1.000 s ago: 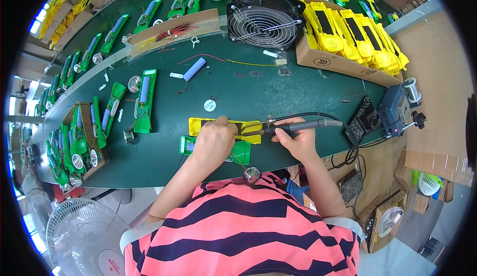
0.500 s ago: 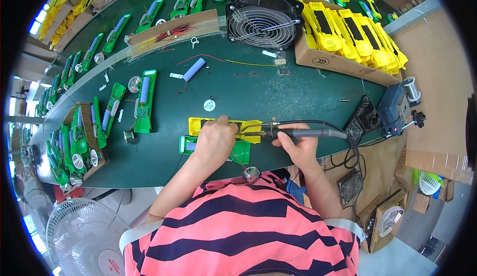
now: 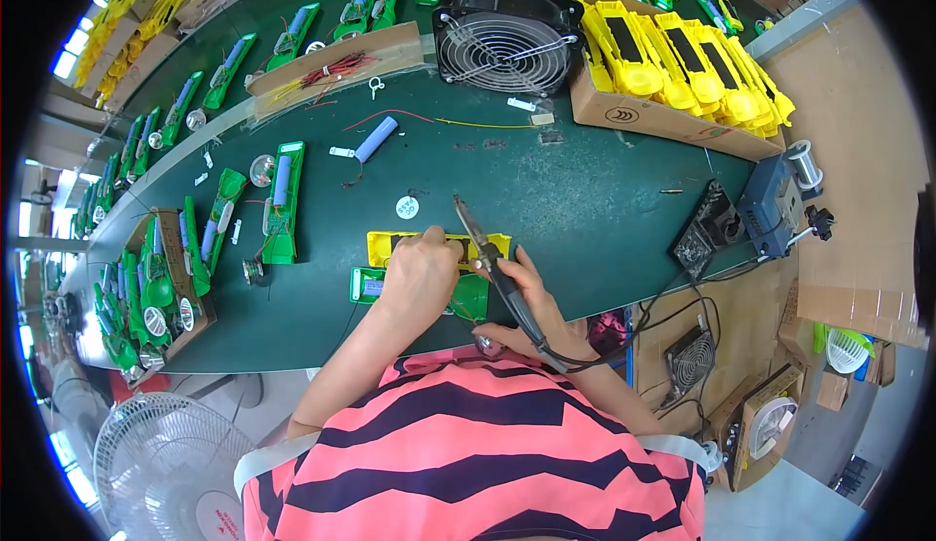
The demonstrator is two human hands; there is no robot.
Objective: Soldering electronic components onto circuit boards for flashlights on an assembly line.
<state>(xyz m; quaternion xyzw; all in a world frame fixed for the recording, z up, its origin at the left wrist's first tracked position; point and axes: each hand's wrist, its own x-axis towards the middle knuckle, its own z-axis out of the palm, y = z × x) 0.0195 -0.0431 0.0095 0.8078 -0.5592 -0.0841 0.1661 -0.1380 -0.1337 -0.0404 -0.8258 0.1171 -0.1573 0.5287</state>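
Note:
My left hand (image 3: 421, 273) is closed over the middle of a yellow plastic casing (image 3: 379, 246), its fingers bent down onto it and the fingertips hidden. Just below that lies a green casing (image 3: 472, 298) with a blue battery cell (image 3: 372, 288), partly covered by my left hand. My right hand (image 3: 542, 312) grips a soldering iron (image 3: 512, 295), whose tip slants up past the yellow casing to the far left. A thin wire leads from the green casing to a round lamp reflector (image 3: 487, 347) at the table edge, beside the lower fingers of my right hand.
A soldering station (image 3: 767, 212) with a solder spool (image 3: 803, 170) and an iron stand (image 3: 710, 234) stands right. Behind are a black fan (image 3: 507, 49) and a carton (image 3: 663, 132) of yellow casings. Green casings with cells lie left, some in a box (image 3: 202, 309); a loose cell (image 3: 376, 138) lies mid-table.
My right hand has drawn back toward me and swung the iron from level to a steep slant, its tip now off the yellow casing. My left hand stays on the casing.

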